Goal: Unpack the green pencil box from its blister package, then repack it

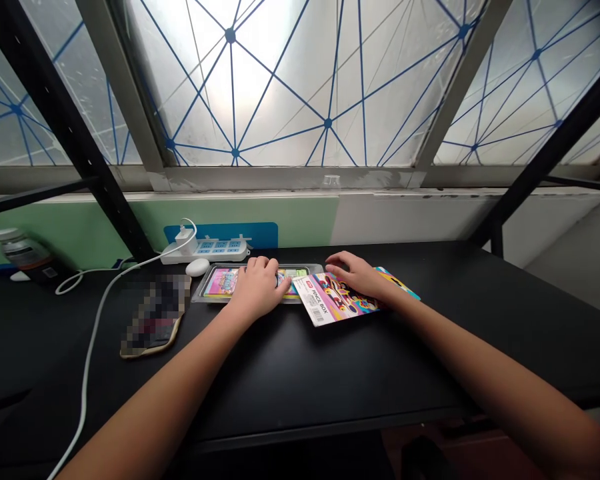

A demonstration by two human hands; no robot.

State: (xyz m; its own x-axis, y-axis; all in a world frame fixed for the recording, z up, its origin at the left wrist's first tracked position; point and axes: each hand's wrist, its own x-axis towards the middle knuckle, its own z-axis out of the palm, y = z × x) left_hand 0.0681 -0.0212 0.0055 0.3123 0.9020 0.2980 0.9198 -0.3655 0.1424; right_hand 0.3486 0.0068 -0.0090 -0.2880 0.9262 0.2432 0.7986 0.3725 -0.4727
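Note:
My left hand (258, 285) rests palm down on a colourful pencil box (221, 282) that lies in a clear plastic tray on the black desk (305, 360); its fingers curl over the box's far edge. My right hand (356, 273) lies flat on a colourful printed card labelled "PENCIL BOX" (330, 303), fingers stretched toward the tray. The card sits tilted just to the right of the tray, overlapping its corner.
A white power strip (207, 249) with a plugged charger and a white cable (87, 360) lie at the back left. A white mouse-like object (197, 267), a blurred phone (153, 317) and a bottle (23, 253) are on the left. Black frame posts stand on both sides.

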